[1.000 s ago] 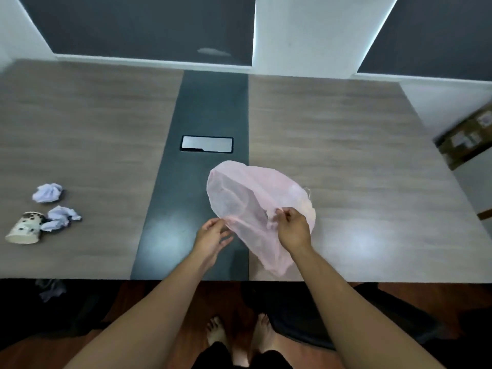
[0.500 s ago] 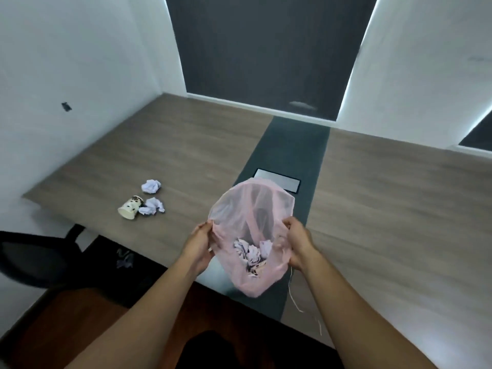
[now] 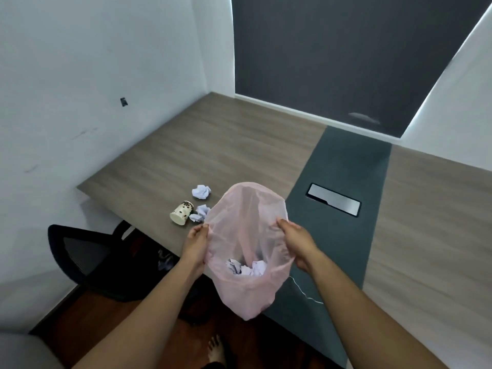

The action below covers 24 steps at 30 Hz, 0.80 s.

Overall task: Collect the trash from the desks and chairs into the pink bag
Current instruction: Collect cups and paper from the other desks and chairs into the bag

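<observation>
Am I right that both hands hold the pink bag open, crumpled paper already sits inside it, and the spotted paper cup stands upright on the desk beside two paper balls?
Not quite. In the head view the spotted paper cup lies on its side on the desk, not upright. The rest holds: left hand and right hand hold the pink bag open, crumpled paper inside, two paper balls beside the cup.

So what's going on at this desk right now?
A person is holding a pink bag open, left hand and right hand each gripping a side of its mouth. A few paper wads are already inside. On the desk, just left of the bag, a tipped paper cup and two more crumpled papers still wait to be collected. A black chair sits below the desk's left edge.
</observation>
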Each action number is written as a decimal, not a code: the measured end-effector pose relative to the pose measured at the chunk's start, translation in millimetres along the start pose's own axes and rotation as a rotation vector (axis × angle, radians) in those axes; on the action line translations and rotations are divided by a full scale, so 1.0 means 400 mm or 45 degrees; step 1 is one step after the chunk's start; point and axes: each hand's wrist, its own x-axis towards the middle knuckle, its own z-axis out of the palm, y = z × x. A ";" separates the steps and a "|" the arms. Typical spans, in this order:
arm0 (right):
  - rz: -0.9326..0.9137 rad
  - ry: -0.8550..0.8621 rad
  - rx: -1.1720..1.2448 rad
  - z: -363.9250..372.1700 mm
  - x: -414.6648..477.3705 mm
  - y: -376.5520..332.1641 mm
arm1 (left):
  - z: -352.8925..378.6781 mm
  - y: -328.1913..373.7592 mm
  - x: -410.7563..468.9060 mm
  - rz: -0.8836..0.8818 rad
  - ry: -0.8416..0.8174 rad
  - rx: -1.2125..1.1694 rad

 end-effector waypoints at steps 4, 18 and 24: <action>-0.005 0.157 0.142 0.104 0.051 -0.048 | -0.079 0.050 0.112 0.144 0.019 0.177; -0.029 0.242 0.263 0.142 0.096 -0.168 | -0.092 0.122 0.231 0.357 -0.053 0.493; -0.070 0.252 0.341 0.128 0.146 -0.189 | -0.076 0.122 0.250 0.223 -0.132 0.375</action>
